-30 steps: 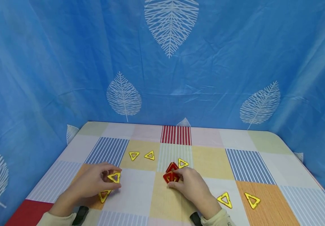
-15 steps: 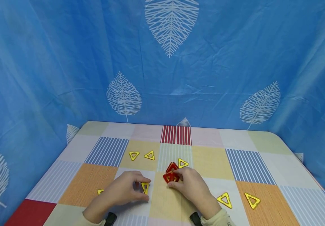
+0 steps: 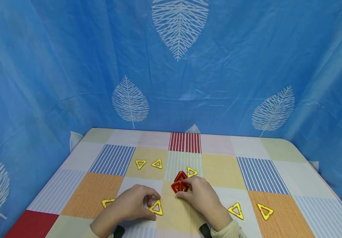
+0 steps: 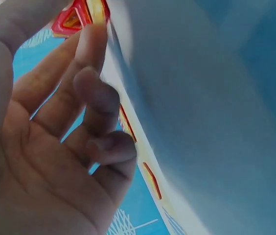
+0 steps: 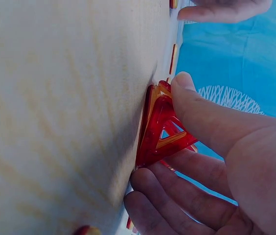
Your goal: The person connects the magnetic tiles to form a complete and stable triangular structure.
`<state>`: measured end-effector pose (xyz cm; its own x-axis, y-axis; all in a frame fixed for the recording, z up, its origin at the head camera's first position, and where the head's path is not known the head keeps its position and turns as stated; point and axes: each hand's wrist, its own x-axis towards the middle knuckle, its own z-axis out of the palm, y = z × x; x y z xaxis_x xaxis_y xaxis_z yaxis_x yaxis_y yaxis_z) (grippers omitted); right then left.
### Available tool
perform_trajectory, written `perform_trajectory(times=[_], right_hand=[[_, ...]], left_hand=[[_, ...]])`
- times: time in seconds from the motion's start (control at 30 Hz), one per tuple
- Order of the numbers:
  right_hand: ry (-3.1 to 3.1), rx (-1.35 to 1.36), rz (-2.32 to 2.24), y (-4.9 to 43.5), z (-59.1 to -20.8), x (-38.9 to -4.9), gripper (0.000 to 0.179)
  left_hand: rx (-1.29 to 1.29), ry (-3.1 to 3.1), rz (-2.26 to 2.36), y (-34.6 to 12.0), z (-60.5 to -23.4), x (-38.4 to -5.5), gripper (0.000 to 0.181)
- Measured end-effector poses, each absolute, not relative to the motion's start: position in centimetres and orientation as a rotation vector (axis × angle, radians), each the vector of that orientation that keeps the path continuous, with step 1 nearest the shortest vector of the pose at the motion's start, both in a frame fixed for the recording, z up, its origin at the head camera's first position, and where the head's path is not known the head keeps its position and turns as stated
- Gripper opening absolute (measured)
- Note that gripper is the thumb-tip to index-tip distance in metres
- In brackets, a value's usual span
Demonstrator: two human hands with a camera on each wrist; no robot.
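My left hand (image 3: 135,203) pinches a yellow triangular magnetic tile (image 3: 156,208) between thumb and index finger, low over the table left of centre. In the left wrist view the held tile (image 4: 98,11) is partly hidden by a fingertip, and the other fingers are loosely curled. My right hand (image 3: 201,194) grips a cluster of red triangular tiles (image 3: 179,187) joined into a raised, pointed form on the table. In the right wrist view the thumb presses one side of this red tile cluster (image 5: 158,132), with fingers behind it.
Two yellow triangles, left (image 3: 140,164) and right (image 3: 157,163), lie farther back. Another yellow triangle (image 3: 192,171) lies just behind the red cluster. Two more, inner (image 3: 236,211) and outer (image 3: 265,211), lie on the right. One yellow triangle (image 3: 107,202) is partly hidden by my left wrist.
My left hand has carried its yellow triangle rightward and slightly toward me, and the tile has turned. Another triangle on the left stays on the table. My right hand and red cluster hold still.
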<state>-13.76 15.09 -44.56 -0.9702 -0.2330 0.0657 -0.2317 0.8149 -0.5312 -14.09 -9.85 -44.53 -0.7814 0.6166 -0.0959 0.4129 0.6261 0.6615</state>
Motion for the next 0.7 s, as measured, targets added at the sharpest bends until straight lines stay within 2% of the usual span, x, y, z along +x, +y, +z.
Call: perform_trajectory(times=[0.2,0.43,0.7], right_hand=[[2.995,-0.387,-0.868,15.1,-44.7,-13.8,0.044],[3.01,-0.4,-0.869,15.4,-44.8,-13.9,0.043],[3.029,-0.446,-0.905,15.5,-45.0,-14.0,0.032]], left_hand=[[0.829,2.416,0.992,-9.7,-44.3,-14.3,0.038],[0.87,2.281,1.065,-7.5,-43.9,-14.7,0.035],[0.947,2.272,0.943,-5.6,-44.1,-15.4,0.035]])
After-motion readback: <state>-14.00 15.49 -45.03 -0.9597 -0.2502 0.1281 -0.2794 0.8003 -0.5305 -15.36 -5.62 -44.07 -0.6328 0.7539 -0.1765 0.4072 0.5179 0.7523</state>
